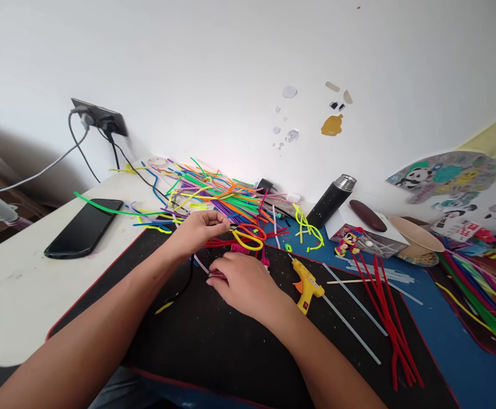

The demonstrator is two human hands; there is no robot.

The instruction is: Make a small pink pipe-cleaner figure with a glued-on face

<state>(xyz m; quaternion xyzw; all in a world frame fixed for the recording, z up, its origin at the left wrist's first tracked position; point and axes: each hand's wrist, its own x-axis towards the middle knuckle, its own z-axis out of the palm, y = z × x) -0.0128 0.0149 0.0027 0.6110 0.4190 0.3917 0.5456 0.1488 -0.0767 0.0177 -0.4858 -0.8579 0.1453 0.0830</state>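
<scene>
My left hand (201, 232) is over the back edge of the black mat (167, 346), thumb and fingertips pinched together. A yellow loop (248, 241) and an orange-red loop (256, 229) lie right beside those fingertips; whether they are held I cannot make out. Lower and to the right, my right hand (246, 281) rests low over the mat with its fingers curled in. Something thin and reddish shows between its thumb and forefinger, too small to name. A pale pipe cleaner (201, 264) runs toward these fingers.
A heap of coloured pipe cleaners (222, 199) lies behind my hands. To the right are a yellow glue gun (306, 287), glue sticks (352, 329), red pipe cleaners (390, 329) and a black thermos (331, 201). A phone (84, 227) lies at left.
</scene>
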